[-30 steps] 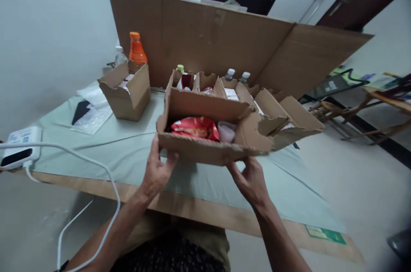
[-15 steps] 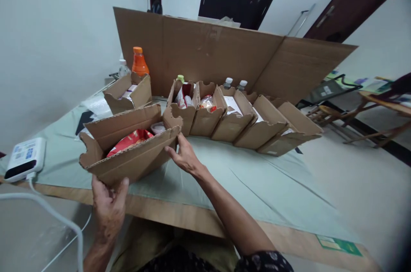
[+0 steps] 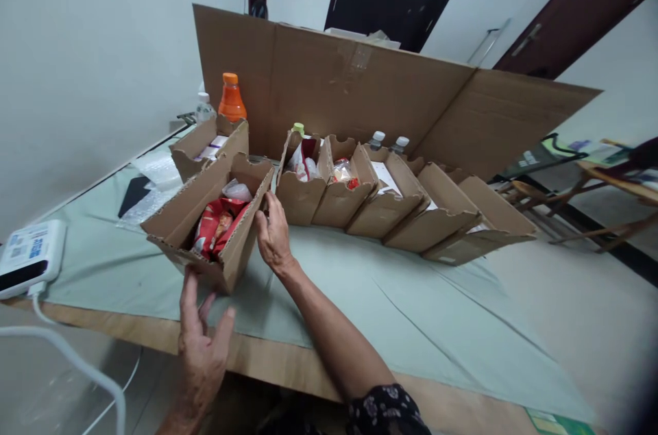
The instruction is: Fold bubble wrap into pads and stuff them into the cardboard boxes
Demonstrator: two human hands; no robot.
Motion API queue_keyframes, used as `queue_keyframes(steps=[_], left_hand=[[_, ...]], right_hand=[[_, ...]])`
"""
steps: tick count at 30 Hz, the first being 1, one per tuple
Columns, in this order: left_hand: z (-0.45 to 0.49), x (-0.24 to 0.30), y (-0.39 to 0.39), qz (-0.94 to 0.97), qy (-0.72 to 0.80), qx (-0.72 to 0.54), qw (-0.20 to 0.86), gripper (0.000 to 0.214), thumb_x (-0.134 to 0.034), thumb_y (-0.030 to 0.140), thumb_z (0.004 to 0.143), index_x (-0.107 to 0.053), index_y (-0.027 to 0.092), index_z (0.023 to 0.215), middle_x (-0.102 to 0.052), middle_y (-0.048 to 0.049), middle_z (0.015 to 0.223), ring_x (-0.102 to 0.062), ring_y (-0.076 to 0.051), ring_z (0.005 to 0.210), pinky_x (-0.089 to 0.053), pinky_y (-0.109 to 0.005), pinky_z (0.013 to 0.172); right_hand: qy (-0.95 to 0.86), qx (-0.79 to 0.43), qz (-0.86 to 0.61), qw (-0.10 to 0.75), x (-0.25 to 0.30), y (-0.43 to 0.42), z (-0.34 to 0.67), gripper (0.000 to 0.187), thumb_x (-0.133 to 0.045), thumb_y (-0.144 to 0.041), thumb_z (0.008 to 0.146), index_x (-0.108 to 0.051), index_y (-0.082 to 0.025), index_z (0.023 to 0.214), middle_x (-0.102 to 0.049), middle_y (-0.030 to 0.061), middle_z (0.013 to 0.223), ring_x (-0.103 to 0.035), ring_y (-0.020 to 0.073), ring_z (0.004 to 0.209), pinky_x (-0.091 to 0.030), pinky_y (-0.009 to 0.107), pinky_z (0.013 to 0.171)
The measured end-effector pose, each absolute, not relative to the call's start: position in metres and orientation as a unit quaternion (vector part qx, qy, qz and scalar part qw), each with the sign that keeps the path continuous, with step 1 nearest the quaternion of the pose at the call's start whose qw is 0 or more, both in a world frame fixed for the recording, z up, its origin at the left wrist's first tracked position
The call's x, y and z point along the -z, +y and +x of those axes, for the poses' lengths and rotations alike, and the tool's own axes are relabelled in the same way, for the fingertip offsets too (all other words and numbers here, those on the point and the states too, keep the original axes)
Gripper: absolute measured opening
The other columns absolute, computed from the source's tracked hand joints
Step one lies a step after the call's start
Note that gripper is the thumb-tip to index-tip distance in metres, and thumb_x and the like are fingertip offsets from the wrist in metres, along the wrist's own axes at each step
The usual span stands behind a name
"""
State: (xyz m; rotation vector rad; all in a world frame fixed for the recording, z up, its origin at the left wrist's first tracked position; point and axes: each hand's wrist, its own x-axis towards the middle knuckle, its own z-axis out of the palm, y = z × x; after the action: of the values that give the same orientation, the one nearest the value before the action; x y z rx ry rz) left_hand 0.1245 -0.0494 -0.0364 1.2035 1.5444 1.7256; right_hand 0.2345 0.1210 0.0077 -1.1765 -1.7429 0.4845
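An open-topped cardboard box [image 3: 177, 212] stands on the cloth at the left front, its near end angled towards me. Inside it lie a red snack packet [image 3: 220, 219] and a whitish, clear-looking item [image 3: 237, 190]. My left hand [image 3: 203, 346] is at the box's near end, fingers stretched and thumb apart, fingertips at its lower edge. Against the right wall of the box rests my right hand [image 3: 275, 233], fingers extended along the cardboard rather than wrapped round it. Part of those fingers is hidden behind the box.
Several similar boxes [image 3: 303, 202] with packets and white items form a row to the right. Another box [image 3: 234, 140] stands behind left, near an orange bottle [image 3: 232, 103]. A tall cardboard panel [image 3: 319, 79] stands behind. A white device [image 3: 33, 253] with a cable lies at left.
The box has swung round so its near end faces me more, and its contents show better. My left hand has moved right and spread; my right hand has shifted left along the box's side.
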Motion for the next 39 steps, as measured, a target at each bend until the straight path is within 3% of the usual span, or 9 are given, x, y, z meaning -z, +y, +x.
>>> queue_keyframes(steps=[7,15,23,28,32,39], left_hand=[[0.136,0.043,-0.039,0.471,0.563,-0.618,0.282,0.078,-0.067,0.032,0.091,-0.029,0.035,0.159,-0.020,-0.0081,0.171,-0.045,-0.033,0.145,-0.044,-0.047,0.116],[0.151,0.026,0.048,0.530,0.524,-0.585,0.319,0.083,-0.068,0.031,0.086,-0.028,0.031,0.159,-0.021,-0.0128,0.169,-0.024,-0.033,0.156,-0.042,-0.054,0.115],[0.156,0.021,0.126,0.538,0.521,-0.572,0.334,0.085,-0.072,0.038,0.081,-0.035,0.021,0.156,-0.025,-0.0185,0.167,-0.026,-0.037,0.154,-0.040,-0.056,0.115],[0.149,0.030,0.100,0.536,0.531,-0.565,0.333,0.081,-0.070,0.041,0.083,-0.036,0.022,0.155,-0.032,-0.0188,0.164,-0.037,-0.037,0.149,-0.042,-0.057,0.114],[0.133,0.041,0.057,0.534,0.571,-0.541,0.310,0.063,-0.066,0.040,0.087,-0.050,0.021,0.145,-0.041,-0.0176,0.159,-0.045,-0.034,0.144,-0.045,-0.053,0.112],[0.099,0.041,0.012,0.560,0.634,-0.476,0.240,0.044,-0.060,0.039,0.090,-0.065,0.018,0.128,-0.051,-0.0159,0.152,-0.056,-0.035,0.133,-0.060,-0.043,0.088]], right_hand=[[-0.650,-0.264,-0.510,0.498,0.038,0.116,0.243,0.050,-0.039,-0.038,0.099,-0.054,-0.011,0.139,-0.056,0.0173,0.146,-0.049,0.0225,0.140,-0.035,0.038,0.120],[-0.568,-0.311,-0.574,0.501,0.052,0.122,0.253,0.041,-0.035,-0.034,0.102,-0.056,-0.016,0.132,-0.065,0.0155,0.134,-0.060,0.0237,0.125,-0.045,0.038,0.109],[-0.553,-0.338,-0.573,0.501,0.052,0.122,0.254,0.038,-0.040,-0.034,0.100,-0.056,-0.016,0.128,-0.067,0.0153,0.131,-0.063,0.0242,0.120,-0.047,0.037,0.106],[-0.552,-0.337,-0.572,0.504,0.051,0.126,0.254,0.034,-0.043,-0.027,0.096,-0.058,-0.017,0.124,-0.069,0.0140,0.127,-0.064,0.0226,0.116,-0.048,0.035,0.105],[-0.551,-0.330,-0.575,0.506,0.048,0.139,0.262,0.040,-0.043,-0.020,0.091,-0.058,-0.012,0.127,-0.069,0.0165,0.128,-0.065,0.0216,0.117,-0.048,0.034,0.104],[-0.618,-0.333,-0.545,0.459,0.042,0.145,0.268,0.035,-0.049,-0.021,0.087,-0.068,-0.017,0.117,-0.076,0.0101,0.115,-0.070,0.0216,0.107,-0.054,0.035,0.095]])
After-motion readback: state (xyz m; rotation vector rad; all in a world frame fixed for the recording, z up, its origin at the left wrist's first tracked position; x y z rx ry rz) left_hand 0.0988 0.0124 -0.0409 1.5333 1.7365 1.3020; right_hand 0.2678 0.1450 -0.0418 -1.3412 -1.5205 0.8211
